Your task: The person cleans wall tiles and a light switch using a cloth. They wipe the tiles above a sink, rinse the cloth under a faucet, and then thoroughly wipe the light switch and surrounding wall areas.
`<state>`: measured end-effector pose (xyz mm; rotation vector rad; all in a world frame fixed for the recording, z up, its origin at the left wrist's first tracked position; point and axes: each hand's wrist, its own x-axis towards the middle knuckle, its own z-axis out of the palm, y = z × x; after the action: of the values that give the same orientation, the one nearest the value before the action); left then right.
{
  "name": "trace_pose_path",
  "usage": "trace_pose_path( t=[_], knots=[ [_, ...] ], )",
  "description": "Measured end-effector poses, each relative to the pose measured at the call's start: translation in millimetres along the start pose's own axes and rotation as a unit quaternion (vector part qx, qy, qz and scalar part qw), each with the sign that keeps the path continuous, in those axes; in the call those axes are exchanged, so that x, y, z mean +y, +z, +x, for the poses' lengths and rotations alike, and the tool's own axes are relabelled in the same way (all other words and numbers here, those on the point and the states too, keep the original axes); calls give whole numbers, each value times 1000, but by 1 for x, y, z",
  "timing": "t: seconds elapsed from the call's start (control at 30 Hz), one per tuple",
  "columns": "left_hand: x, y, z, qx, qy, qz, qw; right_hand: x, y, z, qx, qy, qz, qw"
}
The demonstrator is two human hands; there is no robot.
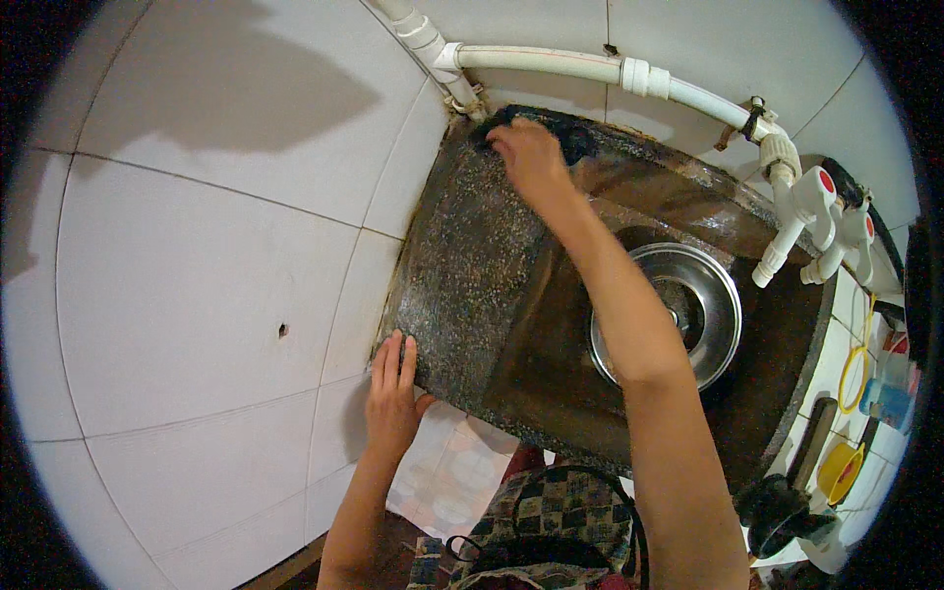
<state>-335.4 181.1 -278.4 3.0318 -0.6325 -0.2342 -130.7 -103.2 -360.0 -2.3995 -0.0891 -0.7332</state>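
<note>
A dark speckled stone sink (472, 243) with a flat ledge on its left lies before me. My right hand (531, 151) reaches across to the ledge's back left corner, fingers bent down onto a black patch (579, 140). Whether that patch is a cloth or wet, dark stone, and whether my fingers pinch anything, I cannot tell. Flat on the ledge's front left corner rest the fingers of my left hand (394, 391), its thumb at the front edge. A shiny round steel dish or lid (719, 317) sits in the basin, partly hidden by my right forearm.
White plastic pipe (546, 60) runs along the back wall to two taps (807, 199) over the basin's right side. White tiled wall (206, 295) borders the ledge on the left. A yellow-handled strainer or scoop (839, 472) and a dark-handled utensil (811, 439) hang at the right.
</note>
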Motion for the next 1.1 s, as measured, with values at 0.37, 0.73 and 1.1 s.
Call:
trace_pose_path(
  t=[0.37,0.73,1.1],
  knots=[
    [-7,0,-7,24,-5,-37,999,-69,0,1,12,-48,148,988],
    [-14,9,-10,36,9,-38,999,-126,14,-78,-170,-12,57,984],
    [-12,47,-80,167,-56,-228,958,-149,27,-93,-52,-9,-32,998]
  ],
)
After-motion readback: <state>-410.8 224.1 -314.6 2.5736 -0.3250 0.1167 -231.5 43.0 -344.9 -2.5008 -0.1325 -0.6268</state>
